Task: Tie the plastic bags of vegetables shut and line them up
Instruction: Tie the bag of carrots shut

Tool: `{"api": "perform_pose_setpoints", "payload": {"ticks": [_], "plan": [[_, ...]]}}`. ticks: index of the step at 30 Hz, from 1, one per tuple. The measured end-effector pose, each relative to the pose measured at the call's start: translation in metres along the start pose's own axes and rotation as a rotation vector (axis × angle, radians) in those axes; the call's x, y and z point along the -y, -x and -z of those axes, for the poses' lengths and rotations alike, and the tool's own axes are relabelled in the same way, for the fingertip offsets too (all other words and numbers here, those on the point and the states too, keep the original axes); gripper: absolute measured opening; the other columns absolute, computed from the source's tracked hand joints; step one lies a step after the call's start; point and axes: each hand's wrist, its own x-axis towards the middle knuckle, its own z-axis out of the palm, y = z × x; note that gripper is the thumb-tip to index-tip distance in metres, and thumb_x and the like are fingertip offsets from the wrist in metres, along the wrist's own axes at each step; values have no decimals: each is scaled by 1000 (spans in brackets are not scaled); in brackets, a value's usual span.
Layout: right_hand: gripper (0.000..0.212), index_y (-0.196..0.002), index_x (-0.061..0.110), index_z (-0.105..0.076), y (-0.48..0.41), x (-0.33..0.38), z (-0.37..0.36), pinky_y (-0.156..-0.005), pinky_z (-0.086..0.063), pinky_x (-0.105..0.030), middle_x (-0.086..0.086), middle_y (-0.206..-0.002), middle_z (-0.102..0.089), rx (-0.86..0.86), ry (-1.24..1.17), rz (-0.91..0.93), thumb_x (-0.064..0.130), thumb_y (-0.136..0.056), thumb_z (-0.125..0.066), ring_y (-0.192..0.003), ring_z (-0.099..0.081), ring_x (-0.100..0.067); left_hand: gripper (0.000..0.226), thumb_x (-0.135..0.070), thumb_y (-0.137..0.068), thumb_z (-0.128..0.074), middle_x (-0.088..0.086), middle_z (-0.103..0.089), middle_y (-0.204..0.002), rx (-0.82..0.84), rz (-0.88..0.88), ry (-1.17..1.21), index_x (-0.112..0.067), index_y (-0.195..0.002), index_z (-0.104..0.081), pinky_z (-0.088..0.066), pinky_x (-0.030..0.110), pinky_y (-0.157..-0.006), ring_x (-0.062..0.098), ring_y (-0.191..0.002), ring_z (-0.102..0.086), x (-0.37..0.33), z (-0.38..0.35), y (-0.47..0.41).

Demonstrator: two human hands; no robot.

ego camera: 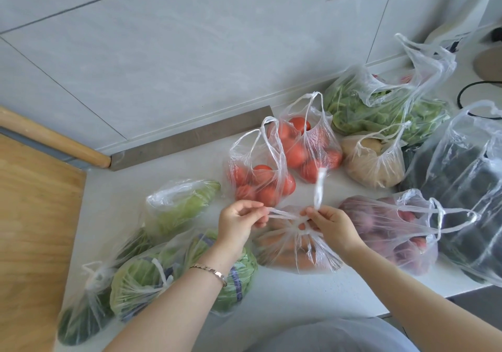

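Cabbage bag point(141, 278) is overlapped by the left wrist; handles of carrot bag point(285, 248) are pinched by left hand point(239, 221) and right hand point(331, 226); tomato bag point(258, 180) sits just beyond the fingers point(252, 205).

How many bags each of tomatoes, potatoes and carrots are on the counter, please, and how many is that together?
Tomato bags: 2
Potato bag: 1
Carrot bag: 1
Total: 4

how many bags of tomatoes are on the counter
2. The nearer tomato bag stands just beyond the left hand; the farther tomato bag is behind it to the right, beside the potato bag. Something red behind the leafy greens bag could be more; unclear.
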Motion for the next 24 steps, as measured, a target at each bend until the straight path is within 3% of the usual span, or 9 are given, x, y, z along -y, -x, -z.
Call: {"api": "perform_pose_setpoints", "payload": {"ticks": [3,5,7,9,12,16,19,22,24], "plan": [[25,-74,14,-67,-1,-2,-1,-73,-46,-31,-8,-65,-69,-36,-29,-14,11,-92,-50,-71,-61,-26,4,-7,-79,-69,1,-68,-72,92,-16,-595,-11,-78,-66,-53,23,-62,10,-62,-63,2,4,-6],[25,-73,14,-67,-1,-4,-2,-73,-49,-27,-8,-64,-69,-39,-26,-6,11,-92,-51,-70,-63,-25,8,-13,-85,-60,-1,-67,-87,106,-257,-1117,-16,-88,-67,-50,27,-70,16,-83,-62,-6,-4,-5],[28,-70,19,-67,0,-2,-1,-66,-49,-18,-4,-62,-69,-13,44,39,12,-92,-51,-62,-63,-17,25,-13,-86,-52,2,-61,-110,173,-601,-1292,-14,-109,-61,-49,30,-75,21,-99,-57,-15,-20,-1],[30,-65,21,-66,0,1,1,-60,-45,-11,1,-58,-67,21,134,100,13,-91,-53,-54,-59,-5,36,-17,-85,-51,2,-44,-136,343,-700,-1319,-14,-121,-54,-49,34,-76,23,-101,-58,-23,-35,3],[38,-55,22,-59,-1,2,5,-52,-36,-6,13,-42,-58,45,235,146,9,-90,-53,-45,-49,6,27,-19,-85,-50,0,-32,-148,459,-718,-1400,-11,-110,-58,-45,34,-76,29,-97,-60,-24,-49,4],[41,-53,24,-57,0,0,9,-51,-34,-7,12,-43,-55,34,282,163,8,-90,-54,-45,-45,5,22,-10,-90,-46,8,-64,-109,562,-520,-1188,-9,-108,-59,-45,29,-73,25,-93,-62,-19,-50,2],[37,-57,28,-61,2,0,8,-54,-38,-6,11,-52,-58,10,266,160,10,-90,-55,-49,-50,6,20,-14,-91,-52,12,-63,-100,551,-457,-1085,-5,-100,-67,-48,28,-77,22,-82,-62,-17,-44,-8],[32,-64,29,-63,6,-2,4,-54,-40,-7,9,-61,-62,-49,242,150,12,-90,-54,-54,-53,4,18,-15,-89,-57,10,-58,-86,538,-410,-993,-5,-95,-71,-42,11,-59,8,-58,-53,-12,-39,-12],[27,-68,23,-65,7,-4,0,-56,-42,-9,5,-63,-62,-127,196,106,13,-91,-53,-57,-55,-1,19,-18,-88,-59,11,-63,-86,514,-382,-953,-5,-94,-72,-46,22,-64,10,-59,-53,-6,-38,-11]]}}
